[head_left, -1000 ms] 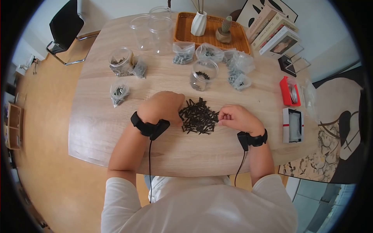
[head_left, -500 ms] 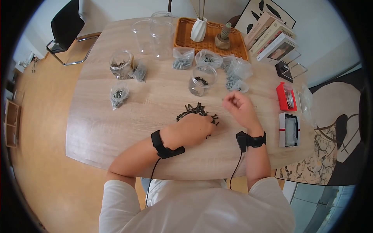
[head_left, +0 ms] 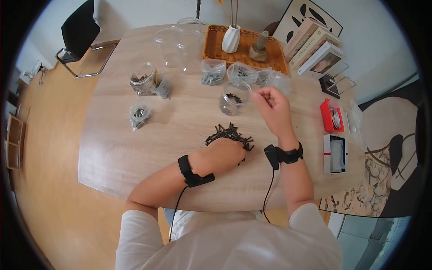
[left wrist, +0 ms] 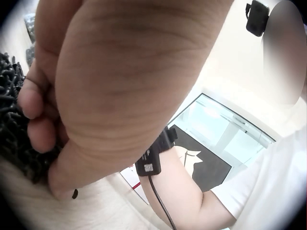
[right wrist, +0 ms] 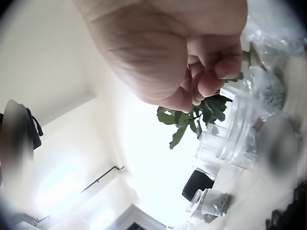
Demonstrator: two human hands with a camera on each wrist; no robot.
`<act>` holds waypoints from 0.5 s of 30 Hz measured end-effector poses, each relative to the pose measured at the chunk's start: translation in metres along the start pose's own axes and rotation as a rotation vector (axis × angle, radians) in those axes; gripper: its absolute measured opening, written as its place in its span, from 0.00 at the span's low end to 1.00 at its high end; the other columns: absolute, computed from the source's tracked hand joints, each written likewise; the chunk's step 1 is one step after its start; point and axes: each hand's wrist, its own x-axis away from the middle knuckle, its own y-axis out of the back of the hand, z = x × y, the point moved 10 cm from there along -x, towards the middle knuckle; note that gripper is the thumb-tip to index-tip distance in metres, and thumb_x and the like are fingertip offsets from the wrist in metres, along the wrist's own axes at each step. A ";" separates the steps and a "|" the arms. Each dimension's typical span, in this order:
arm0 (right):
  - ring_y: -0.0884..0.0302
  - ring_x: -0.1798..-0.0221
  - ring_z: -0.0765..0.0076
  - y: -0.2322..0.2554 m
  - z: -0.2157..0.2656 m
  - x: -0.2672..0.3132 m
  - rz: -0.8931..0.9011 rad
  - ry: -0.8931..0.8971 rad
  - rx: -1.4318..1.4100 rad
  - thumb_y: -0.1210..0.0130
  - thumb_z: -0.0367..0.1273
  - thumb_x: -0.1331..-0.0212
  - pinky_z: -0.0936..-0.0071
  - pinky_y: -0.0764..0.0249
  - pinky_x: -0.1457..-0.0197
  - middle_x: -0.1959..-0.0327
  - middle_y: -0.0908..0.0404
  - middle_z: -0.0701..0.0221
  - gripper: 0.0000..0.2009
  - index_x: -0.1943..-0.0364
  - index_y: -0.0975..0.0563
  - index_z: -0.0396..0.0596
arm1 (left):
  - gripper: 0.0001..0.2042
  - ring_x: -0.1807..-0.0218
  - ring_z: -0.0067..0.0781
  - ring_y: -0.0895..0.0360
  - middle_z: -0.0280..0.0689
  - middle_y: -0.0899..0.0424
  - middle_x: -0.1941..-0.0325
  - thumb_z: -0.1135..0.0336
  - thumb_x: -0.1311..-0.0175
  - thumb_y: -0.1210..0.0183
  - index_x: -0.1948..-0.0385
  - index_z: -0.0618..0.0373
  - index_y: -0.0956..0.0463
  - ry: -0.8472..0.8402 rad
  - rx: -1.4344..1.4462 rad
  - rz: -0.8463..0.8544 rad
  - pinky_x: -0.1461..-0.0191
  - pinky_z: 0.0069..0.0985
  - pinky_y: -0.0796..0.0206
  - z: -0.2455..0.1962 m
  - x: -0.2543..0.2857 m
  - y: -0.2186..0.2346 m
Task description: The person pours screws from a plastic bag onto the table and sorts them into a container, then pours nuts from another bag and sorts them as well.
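Observation:
Dark screws lie in a pile on the wooden table. My left hand covers the pile's near side, palm down; in the left wrist view its fingers are curled beside the screws. Whether it grips a screw is hidden. A clear open jar with dark screws inside stands behind the pile. Raised at the jar's right is my right hand, thumb and index fingertips near the rim. In the right wrist view this hand has curled fingers, and I cannot tell whether something small is between them.
Bags of grey pieces lie behind the jar. At the left are a filled jar and small bags. Clear empty containers and a wicker tray stand at the back. A red box and white box sit right.
My left hand has moved right from the pile's left side onto its near part. My right hand has left the pile's right edge and risen up beside the jar.

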 end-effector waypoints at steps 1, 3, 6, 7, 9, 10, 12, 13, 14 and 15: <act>0.28 0.65 0.90 0.004 -0.014 0.006 -0.028 -0.047 -0.027 0.34 0.33 0.24 0.85 0.29 0.60 0.66 0.19 0.82 0.08 0.56 0.17 0.42 | 0.05 0.59 0.55 0.09 0.50 0.10 0.63 0.73 0.40 0.36 0.67 0.61 0.12 0.006 0.003 -0.004 0.56 0.44 0.18 0.001 0.000 -0.002; 0.29 0.65 0.90 0.006 -0.039 0.018 -0.028 -0.095 -0.060 0.34 0.33 0.24 0.85 0.30 0.61 0.66 0.19 0.83 0.08 0.56 0.17 0.43 | 0.05 0.59 0.55 0.09 0.50 0.10 0.64 0.73 0.40 0.36 0.69 0.62 0.12 0.022 -0.002 -0.002 0.56 0.44 0.18 0.003 -0.001 -0.004; 0.30 0.66 0.90 0.001 -0.071 0.030 -0.029 -0.174 -0.114 0.35 0.33 0.23 0.85 0.32 0.63 0.67 0.20 0.84 0.07 0.57 0.17 0.43 | 0.07 0.54 0.53 0.11 0.46 0.12 0.57 0.67 0.37 0.34 0.62 0.60 0.14 0.079 -0.030 0.129 0.49 0.46 0.19 0.007 -0.002 -0.015; 0.31 0.67 0.90 -0.001 -0.081 0.034 -0.023 -0.201 -0.134 0.35 0.33 0.23 0.84 0.33 0.63 0.68 0.21 0.84 0.07 0.57 0.17 0.43 | 0.07 0.54 0.53 0.11 0.46 0.12 0.57 0.67 0.37 0.34 0.62 0.60 0.14 0.075 -0.029 0.134 0.49 0.46 0.19 0.007 -0.002 -0.016; 0.31 0.67 0.91 -0.003 -0.098 0.037 -0.044 -0.184 -0.139 0.35 0.33 0.23 0.84 0.33 0.64 0.68 0.21 0.85 0.08 0.57 0.17 0.43 | 0.07 0.53 0.52 0.11 0.45 0.12 0.56 0.67 0.37 0.35 0.63 0.58 0.14 0.064 0.028 0.065 0.49 0.46 0.20 0.009 -0.001 -0.009; 0.32 0.67 0.91 -0.004 -0.105 0.038 -0.058 -0.164 -0.143 0.35 0.33 0.23 0.84 0.34 0.64 0.69 0.22 0.85 0.08 0.58 0.17 0.43 | 0.07 0.53 0.52 0.11 0.45 0.12 0.56 0.67 0.37 0.35 0.63 0.58 0.14 0.057 0.028 0.071 0.49 0.46 0.20 0.009 -0.001 -0.008; 0.33 0.67 0.91 -0.004 -0.107 0.040 -0.083 -0.133 -0.132 0.35 0.33 0.23 0.84 0.34 0.64 0.69 0.22 0.85 0.08 0.58 0.17 0.43 | 0.06 0.53 0.52 0.13 0.43 0.13 0.57 0.66 0.37 0.36 0.63 0.56 0.15 0.110 0.117 0.085 0.48 0.45 0.21 0.013 0.000 -0.001; 0.33 0.68 0.91 -0.003 -0.106 0.041 -0.095 -0.098 -0.119 0.35 0.33 0.23 0.84 0.34 0.64 0.69 0.23 0.85 0.08 0.59 0.18 0.43 | 0.06 0.53 0.52 0.13 0.43 0.13 0.57 0.66 0.37 0.36 0.63 0.56 0.15 0.100 0.116 0.089 0.48 0.45 0.21 0.014 0.000 0.000; 0.33 0.68 0.91 -0.001 -0.105 0.042 -0.105 -0.098 -0.117 0.35 0.33 0.23 0.84 0.34 0.64 0.69 0.23 0.85 0.08 0.59 0.18 0.43 | 0.06 0.53 0.53 0.13 0.43 0.13 0.57 0.66 0.37 0.36 0.64 0.56 0.16 0.110 0.157 0.090 0.48 0.45 0.22 0.017 0.000 0.000; 0.33 0.67 0.91 -0.001 -0.103 0.042 -0.104 -0.090 -0.127 0.35 0.33 0.23 0.84 0.34 0.64 0.69 0.23 0.85 0.08 0.59 0.18 0.43 | 0.06 0.54 0.53 0.14 0.43 0.14 0.57 0.66 0.37 0.36 0.64 0.56 0.16 0.124 0.197 0.090 0.48 0.45 0.23 0.019 0.000 0.001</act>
